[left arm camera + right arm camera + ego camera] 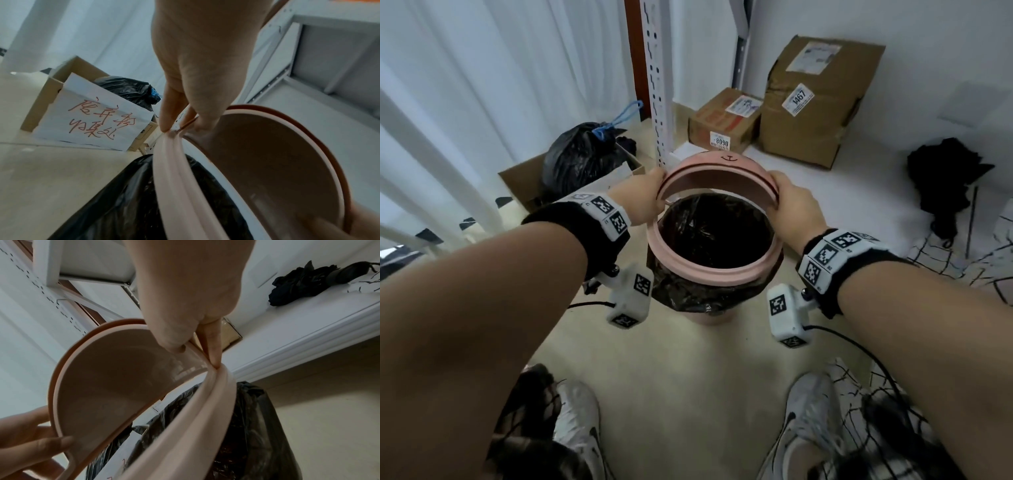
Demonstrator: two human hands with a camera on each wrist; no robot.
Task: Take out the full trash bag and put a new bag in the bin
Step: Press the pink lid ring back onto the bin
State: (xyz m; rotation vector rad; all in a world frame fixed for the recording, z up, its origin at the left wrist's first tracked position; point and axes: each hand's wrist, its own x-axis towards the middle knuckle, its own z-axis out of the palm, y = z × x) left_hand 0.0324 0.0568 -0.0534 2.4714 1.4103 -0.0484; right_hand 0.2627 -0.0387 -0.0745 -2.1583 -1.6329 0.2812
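A pink bin (709, 318) stands on the floor between my feet, lined with a black bag (715, 233) whose edge hangs over the outside. A pink ring (709, 270) sits on the rim over the bag, and its hinged lid (719, 164) is tilted up at the far side. My left hand (658, 192) pinches the left side where lid and ring meet. My right hand (778, 192) pinches the right side. In the left wrist view the left hand (180, 128) holds the ring (174, 178) at the lid (267, 154). The right hand (197, 353) does likewise. A tied full black bag (578, 154) sits in a box.
The cardboard box (524, 181) with the full bag is at the left by white curtains. A white shelf post (659, 85) stands right behind the bin. Two parcels (815, 99) lie at the back right, and a black umbrella (945, 178) farther right. My shoes (578, 421) are near.
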